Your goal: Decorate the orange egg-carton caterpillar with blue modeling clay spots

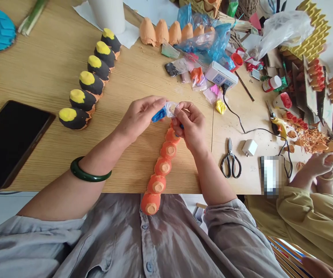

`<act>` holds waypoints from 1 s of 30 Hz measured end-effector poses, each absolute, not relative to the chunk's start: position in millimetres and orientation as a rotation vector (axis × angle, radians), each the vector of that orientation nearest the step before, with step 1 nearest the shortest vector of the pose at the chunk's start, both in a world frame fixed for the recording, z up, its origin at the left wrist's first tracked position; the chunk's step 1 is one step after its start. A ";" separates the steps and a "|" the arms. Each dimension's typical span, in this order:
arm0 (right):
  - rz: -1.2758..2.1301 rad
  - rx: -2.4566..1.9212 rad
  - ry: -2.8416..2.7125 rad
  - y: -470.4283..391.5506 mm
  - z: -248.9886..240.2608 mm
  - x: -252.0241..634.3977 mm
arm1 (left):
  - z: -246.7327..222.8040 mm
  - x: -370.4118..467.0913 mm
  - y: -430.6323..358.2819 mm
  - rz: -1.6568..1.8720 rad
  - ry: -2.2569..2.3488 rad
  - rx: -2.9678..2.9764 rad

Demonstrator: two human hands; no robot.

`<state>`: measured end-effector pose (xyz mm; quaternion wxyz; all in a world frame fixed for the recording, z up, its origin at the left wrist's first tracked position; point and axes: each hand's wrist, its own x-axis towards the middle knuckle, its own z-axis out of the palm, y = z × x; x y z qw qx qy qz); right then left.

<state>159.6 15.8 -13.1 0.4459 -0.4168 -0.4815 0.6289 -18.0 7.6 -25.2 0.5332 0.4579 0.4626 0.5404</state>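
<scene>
Plastic bag (170,109), pinched mid-frame by our left hand (143,115) and right hand (192,122), might tear if we tug hard.

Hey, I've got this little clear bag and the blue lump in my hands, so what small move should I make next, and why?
Probably peel the bag gently off the blue lump: your left hand and right hand both grip there, and the plastic sits right against the lump, though I can't tell how much remains inside.
</scene>
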 end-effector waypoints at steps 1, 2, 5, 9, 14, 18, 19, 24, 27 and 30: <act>1.579 -1.031 -1.189 16.3 -12.8 159.9 | -24.2 -15.8 6.9 1.246 1.091 1.049; 1.593 -1.037 -1.182 16.9 -12.8 160.1 | -22.9 -13.3 5.7 1.227 1.091 1.022; 1.596 -1.053 -1.145 19.3 -14.8 161.9 | -19.7 -6.5 2.3 1.269 1.136 0.986; 1.578 -1.070 -1.120 24.3 -18.2 167.3 | -23.9 -3.8 2.1 1.273 1.195 1.009; 1.487 -1.022 -1.269 24.0 -17.9 168.7 | -32.3 -8.1 7.2 1.303 1.224 1.042; 1.211 -1.031 -1.522 16.0 -19.3 162.7 | -34.0 -7.4 8.7 1.282 1.202 1.028; 1.147 -1.033 -1.575 14.3 -20.3 161.4 | -34.0 -6.6 8.2 1.272 1.219 1.042; 1.128 -1.031 -1.612 12.0 -23.1 160.4 | -31.2 -5.8 4.9 1.283 1.362 1.229; 1.240 -1.056 -1.469 14.3 -21.1 162.6 | -29.1 -9.7 5.2 1.291 1.420 1.319; 1.318 -1.055 -1.388 18.0 -19.7 165.2 | -30.1 -12.3 6.3 1.290 1.459 1.346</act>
